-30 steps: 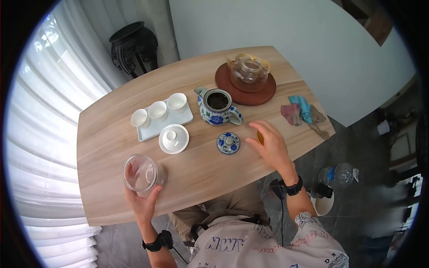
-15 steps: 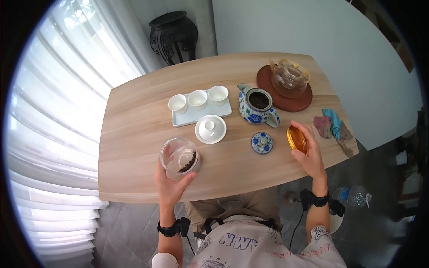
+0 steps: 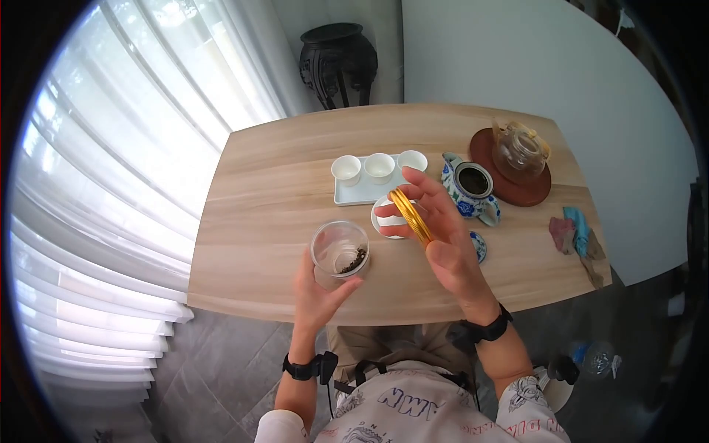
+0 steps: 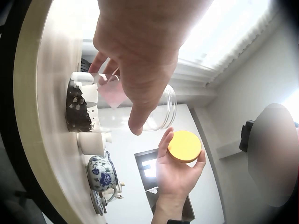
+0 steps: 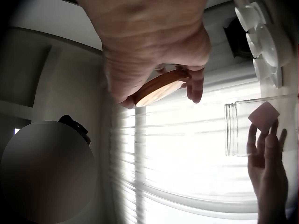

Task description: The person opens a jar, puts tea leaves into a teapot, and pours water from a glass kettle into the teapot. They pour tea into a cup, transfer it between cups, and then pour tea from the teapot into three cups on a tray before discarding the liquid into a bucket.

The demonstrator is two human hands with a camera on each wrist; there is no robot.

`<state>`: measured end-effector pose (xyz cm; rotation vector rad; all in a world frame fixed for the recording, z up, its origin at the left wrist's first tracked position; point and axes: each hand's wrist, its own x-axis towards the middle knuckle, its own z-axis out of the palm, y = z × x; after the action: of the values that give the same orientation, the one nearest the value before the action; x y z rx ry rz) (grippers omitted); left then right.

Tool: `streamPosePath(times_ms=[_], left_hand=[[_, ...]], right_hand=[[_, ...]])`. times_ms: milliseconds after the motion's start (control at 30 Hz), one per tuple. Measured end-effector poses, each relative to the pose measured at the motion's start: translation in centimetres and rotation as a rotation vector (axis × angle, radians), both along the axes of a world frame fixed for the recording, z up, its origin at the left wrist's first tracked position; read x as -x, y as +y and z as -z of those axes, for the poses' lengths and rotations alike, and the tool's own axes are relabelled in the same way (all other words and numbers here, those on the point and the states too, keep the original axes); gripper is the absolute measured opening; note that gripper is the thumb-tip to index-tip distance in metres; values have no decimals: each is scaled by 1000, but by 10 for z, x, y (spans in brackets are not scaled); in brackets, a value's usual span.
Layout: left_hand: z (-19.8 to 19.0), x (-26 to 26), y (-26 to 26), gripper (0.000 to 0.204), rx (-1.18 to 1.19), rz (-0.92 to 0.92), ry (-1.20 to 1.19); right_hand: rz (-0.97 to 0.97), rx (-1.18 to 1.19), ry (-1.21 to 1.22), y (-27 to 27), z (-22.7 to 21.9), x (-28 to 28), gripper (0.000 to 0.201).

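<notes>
My left hand grips a clear screw-top jar low over the front of the table. Dark tea leaves lie at the bottom of the jar, which has a pink diamond label. My right hand holds a gold jar lid by its edge, up and to the right of the open jar mouth. Beneath those fingers is a white lidded bowl, partly hidden. A blue-and-white teapot stands open beyond, its patterned lid half covered by my right hand.
Three white cups stand on a pale tray. At the back right a glass teapot sits on a round brown board. Crumpled cloths lie by the wooden table's right edge.
My right hand has lifted the gold lid from the right side of the table and carried it left towards the jar. The left hand keeps its hold on the jar; the head view has shifted.
</notes>
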<state>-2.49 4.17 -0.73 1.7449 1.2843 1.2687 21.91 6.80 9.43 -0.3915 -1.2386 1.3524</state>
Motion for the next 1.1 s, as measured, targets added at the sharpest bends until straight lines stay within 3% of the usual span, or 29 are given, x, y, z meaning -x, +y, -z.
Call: streamPosePath(times_ms=[100,200,300,500,600,767,867,967,1100], left_hand=[[-4,-3,-2,97,-2,-39,-84],[-1,-1,-2,101,21,-9,-103],[1,1,-1,101,4,2,-77],[0,-2,-1,93,-16,-15,-62],[-5,0,-2,83,76,14,-60],[-12,-4,-3,72,59,10,-89],[-7,-2,-3,70,101,28,-136],[2,-3,0,71,78,32,-200],[-5,-4,-2,74,131,41,-214]], right_hand=[[26,84,-87,4,1,3,88],[-67,120,-74,3,-4,3,85],[-51,8,-138,18,6,2,83],[186,-73,-207,27,15,49,75],[249,-157,-403,23,23,66,76],[358,-304,-687,8,33,58,60],[374,-452,-866,8,31,51,68],[352,-479,-904,6,8,50,70],[227,-737,-1085,26,-1,72,62]])
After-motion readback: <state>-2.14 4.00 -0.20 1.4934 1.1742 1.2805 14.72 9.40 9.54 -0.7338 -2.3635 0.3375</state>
